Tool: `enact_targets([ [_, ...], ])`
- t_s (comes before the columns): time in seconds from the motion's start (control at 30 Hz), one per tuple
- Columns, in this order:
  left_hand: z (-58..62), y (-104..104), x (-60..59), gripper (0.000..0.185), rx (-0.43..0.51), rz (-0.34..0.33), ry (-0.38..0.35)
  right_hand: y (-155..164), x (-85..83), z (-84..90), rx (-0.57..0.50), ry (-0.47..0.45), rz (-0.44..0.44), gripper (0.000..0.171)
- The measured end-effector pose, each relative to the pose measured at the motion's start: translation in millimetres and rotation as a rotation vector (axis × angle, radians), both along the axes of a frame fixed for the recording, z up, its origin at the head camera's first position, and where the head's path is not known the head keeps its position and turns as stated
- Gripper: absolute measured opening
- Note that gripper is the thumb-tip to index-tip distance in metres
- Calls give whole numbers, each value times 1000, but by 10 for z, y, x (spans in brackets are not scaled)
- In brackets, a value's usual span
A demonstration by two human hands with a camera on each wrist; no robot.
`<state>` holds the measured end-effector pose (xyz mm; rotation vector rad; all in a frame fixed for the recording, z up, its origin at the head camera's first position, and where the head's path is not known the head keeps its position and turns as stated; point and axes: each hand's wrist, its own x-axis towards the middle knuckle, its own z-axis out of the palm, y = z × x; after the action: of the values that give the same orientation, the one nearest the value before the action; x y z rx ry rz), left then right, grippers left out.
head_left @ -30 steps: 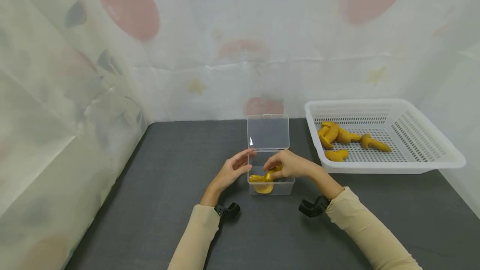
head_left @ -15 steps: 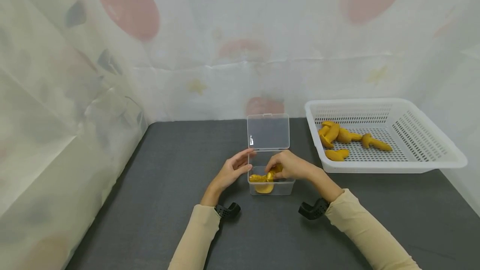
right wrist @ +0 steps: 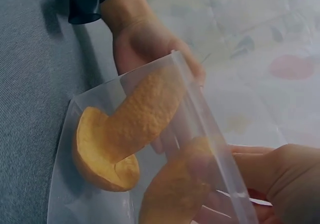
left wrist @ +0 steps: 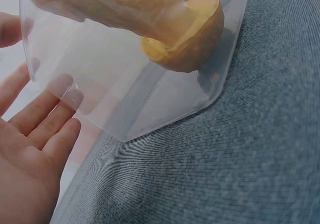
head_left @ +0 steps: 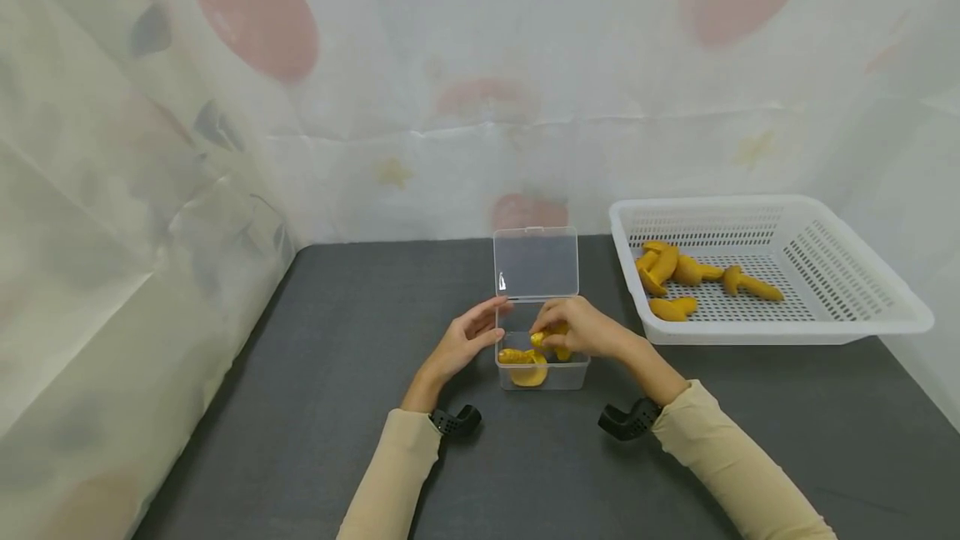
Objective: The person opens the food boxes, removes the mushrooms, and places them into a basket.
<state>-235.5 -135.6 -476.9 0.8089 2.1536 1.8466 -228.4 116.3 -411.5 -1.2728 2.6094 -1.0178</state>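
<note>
A small clear plastic box (head_left: 567,378) stands on the table, its hinged lid (head_left: 536,262) tipped up at the back. Inside lies a yellow mushroom (head_left: 517,357), cap toward the front, seen through the wall as a mushroom (left wrist: 187,39) in the left wrist view. My left hand (head_left: 463,340) touches the box's left side with extended fingers, the thumb at the rim. Reaching in from the right, my right hand (head_left: 583,328) pinches a second yellow mushroom (right wrist: 172,189) between thumb and fingers. My fingers partly cover that mushroom in the head view.
A white perforated basket (head_left: 892,307) sits at the back right, holding several yellow mushrooms (head_left: 660,269) toward its left end. A patterned white curtain (head_left: 420,48) hangs behind the dark table (head_left: 360,290). Each wrist wears a black band with a camera.
The mushroom in my right hand has risen slightly and moved away from the one lying in the box. My left hand and the box have stayed put.
</note>
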Motion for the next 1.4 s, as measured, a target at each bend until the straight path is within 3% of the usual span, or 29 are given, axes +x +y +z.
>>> enact_targets([
  [0.43, 13, 0, 15, 53, -13, 3, -20, 20, 91, 31, -175, -2, -100, 20],
  [0.6, 10, 1, 17, 53, -22, 8, -14, 48, 120, 41, -265, -26, -130, 20],
  [1.03, 2, 1, 9, 53, -13, 17, -12, 86, 191, 92, -377, -118, -219, 21],
  [1.4, -4, 2, 8, 53, -14, 12, 21, 168, 221, 110, -550, -127, -217, 23],
])
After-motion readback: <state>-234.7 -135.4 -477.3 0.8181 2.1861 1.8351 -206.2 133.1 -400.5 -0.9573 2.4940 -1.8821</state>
